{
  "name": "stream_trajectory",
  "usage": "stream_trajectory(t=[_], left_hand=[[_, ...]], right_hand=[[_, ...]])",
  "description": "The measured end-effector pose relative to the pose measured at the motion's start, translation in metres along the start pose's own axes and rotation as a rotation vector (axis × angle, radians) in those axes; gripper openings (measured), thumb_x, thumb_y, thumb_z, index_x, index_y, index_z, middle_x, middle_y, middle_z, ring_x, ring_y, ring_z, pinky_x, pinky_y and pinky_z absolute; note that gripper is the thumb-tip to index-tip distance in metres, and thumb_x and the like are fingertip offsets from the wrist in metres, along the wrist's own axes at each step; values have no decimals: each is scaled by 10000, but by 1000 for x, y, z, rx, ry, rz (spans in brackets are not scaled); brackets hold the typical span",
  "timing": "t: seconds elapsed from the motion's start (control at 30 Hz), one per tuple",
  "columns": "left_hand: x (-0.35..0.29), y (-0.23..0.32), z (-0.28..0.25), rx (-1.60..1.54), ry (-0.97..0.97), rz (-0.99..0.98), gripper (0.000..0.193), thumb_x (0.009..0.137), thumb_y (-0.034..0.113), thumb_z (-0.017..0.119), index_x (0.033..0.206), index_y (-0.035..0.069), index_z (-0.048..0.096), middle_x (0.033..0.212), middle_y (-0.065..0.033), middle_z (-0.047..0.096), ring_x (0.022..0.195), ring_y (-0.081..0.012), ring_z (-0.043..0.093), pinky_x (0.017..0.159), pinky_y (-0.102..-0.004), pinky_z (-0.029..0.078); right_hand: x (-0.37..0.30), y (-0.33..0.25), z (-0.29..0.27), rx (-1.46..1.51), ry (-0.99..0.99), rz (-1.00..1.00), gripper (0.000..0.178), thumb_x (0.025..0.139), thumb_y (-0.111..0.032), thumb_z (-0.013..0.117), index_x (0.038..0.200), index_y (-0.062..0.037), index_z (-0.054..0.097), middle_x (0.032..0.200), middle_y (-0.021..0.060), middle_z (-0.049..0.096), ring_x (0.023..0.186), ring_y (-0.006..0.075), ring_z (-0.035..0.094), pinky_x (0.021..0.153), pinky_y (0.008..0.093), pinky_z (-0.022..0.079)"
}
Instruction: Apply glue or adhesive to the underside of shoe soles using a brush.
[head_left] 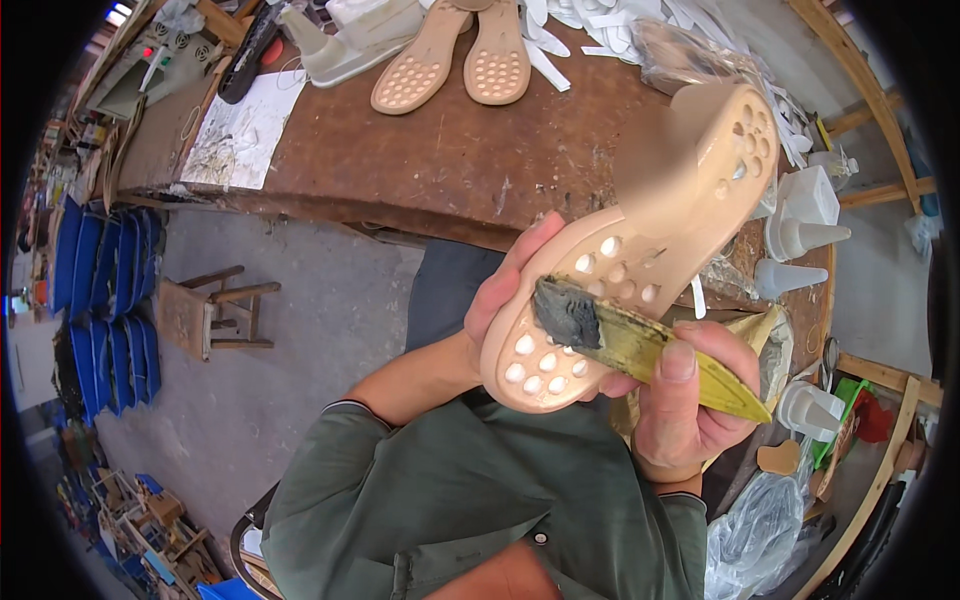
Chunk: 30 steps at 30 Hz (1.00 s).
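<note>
In front of my chest is a beige shoe sole (700, 225) with round holes at both ends, tilted with its holed face up. Several holes at the near end look white or shiny. My left hand (505, 285) grips the near end by its left edge, fingers curled around the rim. My right hand (690, 400) pinches a flat yellow brush (640, 345). The dark, crusted head of that brush lies over the holed near part of the sole. A blurred patch covers part of the sole's upper left side.
On the brown worktable (420, 150) lie a pair of similar beige soles (410, 80), white strips (600, 30) and a stained paper sheet (245, 125). White plastic nozzle bottles (800, 215) stand at the right. A wooden stool (210, 310) and blue racks (105, 300) are at left.
</note>
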<state>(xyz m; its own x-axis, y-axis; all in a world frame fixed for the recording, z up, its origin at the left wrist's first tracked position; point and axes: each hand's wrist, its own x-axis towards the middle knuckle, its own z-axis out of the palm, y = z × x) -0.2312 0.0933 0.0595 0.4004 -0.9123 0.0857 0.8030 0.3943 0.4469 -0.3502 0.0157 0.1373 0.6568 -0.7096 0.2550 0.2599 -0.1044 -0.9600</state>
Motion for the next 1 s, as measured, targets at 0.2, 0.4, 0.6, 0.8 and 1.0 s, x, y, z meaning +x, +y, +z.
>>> stream_trajectory(t=[0.2,0.4,0.6,0.8,1.0], left_hand=[[11,-15,-20,173,-285,245,624,910,343,476,1430,178,173,1460,-162,221,1302,-328,315,1052,-477,298],[21,-23,-33,704,-331,824,1018,642,191,829,1379,70,138,1386,-314,199,1265,-425,317,1011,-474,351],[26,-6,-28,807,-458,785,1068,614,181,840,1372,35,103,1376,-312,217,1279,-422,297,1012,-483,336],[25,0,-27,732,-594,621,1104,574,127,845,1382,71,94,1384,-271,238,1296,-389,290,1021,-485,322],[25,1,-19,685,-602,481,1108,573,83,833,1387,97,80,1405,-245,209,1313,-333,292,1034,-438,332]], right_hand=[[-6,-3,4,-32,4,20,215,844,-1,597,1047,-2,524,814,164,616,640,182,633,560,285,519],[-1,-1,-2,-72,-82,-31,218,804,15,634,1004,7,547,719,151,625,561,195,629,521,291,514],[10,1,-13,-136,-247,-145,217,768,8,679,963,12,585,695,143,631,583,211,639,539,300,510],[28,-8,-24,-219,-447,-186,209,704,-42,748,876,-15,632,713,122,654,592,236,637,562,309,504],[33,-11,-24,-210,-285,-140,197,686,-60,765,848,-16,661,711,115,662,595,221,640,564,299,503]])
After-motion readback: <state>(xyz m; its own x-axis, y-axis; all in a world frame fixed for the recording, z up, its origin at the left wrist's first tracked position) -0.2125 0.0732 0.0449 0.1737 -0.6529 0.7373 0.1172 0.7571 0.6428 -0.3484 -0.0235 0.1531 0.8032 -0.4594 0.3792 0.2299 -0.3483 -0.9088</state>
